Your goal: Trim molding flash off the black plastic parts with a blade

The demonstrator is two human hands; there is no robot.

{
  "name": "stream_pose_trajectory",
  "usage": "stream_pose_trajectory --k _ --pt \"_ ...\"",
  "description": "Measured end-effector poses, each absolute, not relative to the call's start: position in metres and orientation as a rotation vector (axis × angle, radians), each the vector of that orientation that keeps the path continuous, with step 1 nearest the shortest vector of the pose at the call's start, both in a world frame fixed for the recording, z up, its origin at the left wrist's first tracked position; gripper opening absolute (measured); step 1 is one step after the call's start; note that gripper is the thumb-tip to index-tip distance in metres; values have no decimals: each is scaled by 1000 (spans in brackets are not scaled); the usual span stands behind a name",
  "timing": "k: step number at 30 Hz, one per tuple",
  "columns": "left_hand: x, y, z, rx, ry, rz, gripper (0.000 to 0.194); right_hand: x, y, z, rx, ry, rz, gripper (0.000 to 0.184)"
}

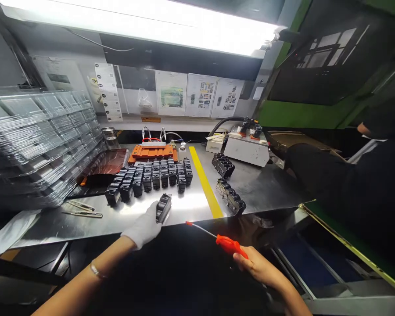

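My left hand (147,228), in a white glove, is closed round a black plastic part (164,207) at the front edge of the metal bench. Bare, my right hand (255,263) grips the red handle of a screwdriver (228,244). Its thin shaft points up and left and ends in a red tip, apart from the black part. Behind my left hand stands a row of similar black parts (156,174). Two more groups, one of black parts (231,196) near the edge and one of black parts (223,165) further back, lie right of the yellow stripe.
Clear plastic trays (42,140) are stacked high at the left, with box cutters (83,214) in front. An orange fixture (153,152) sits behind the row. Yellow tape (204,182) crosses the bench (197,202). A grey machine (246,149) stands at the back right. A person in dark clothing (355,175) is at the right.
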State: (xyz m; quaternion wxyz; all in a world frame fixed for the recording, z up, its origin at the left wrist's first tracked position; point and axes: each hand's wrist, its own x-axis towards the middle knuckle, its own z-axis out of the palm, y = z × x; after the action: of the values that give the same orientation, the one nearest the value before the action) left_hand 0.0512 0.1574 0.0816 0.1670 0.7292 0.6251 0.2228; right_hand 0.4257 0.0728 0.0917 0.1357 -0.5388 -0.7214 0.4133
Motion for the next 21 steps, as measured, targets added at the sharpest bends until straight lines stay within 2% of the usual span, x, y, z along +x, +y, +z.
stream_pose_trajectory --k 2,3,6,9,10,13,16,19,21 --pt "-5 122 68 1827 1673 677 70 415 79 90 -1591 -2209 1152 72" --pt "-32 102 62 1744 1581 741 69 407 82 87 -1617 -2295 1077 74" --pt "-87 38 44 1125 1503 842 49 372 92 71 -1507 -2608 914 74" --pt "-99 -10 25 272 1427 838 30 319 97 53 -1185 -2910 1012 69" --pt "-99 -19 17 156 1436 825 29 300 97 48 -1081 -3002 1040 67" --pt "-102 -31 -9 -16 1457 802 40 247 94 40 -1000 -3170 958 58" --pt "-112 -33 -22 -70 1459 830 41 216 91 44 -1079 -3223 791 53" --pt "-123 -31 -20 -44 1466 830 41 203 93 51 -805 -3310 920 54" --pt "-126 -28 -16 5 1475 781 46 202 98 53 -908 -3258 950 57"
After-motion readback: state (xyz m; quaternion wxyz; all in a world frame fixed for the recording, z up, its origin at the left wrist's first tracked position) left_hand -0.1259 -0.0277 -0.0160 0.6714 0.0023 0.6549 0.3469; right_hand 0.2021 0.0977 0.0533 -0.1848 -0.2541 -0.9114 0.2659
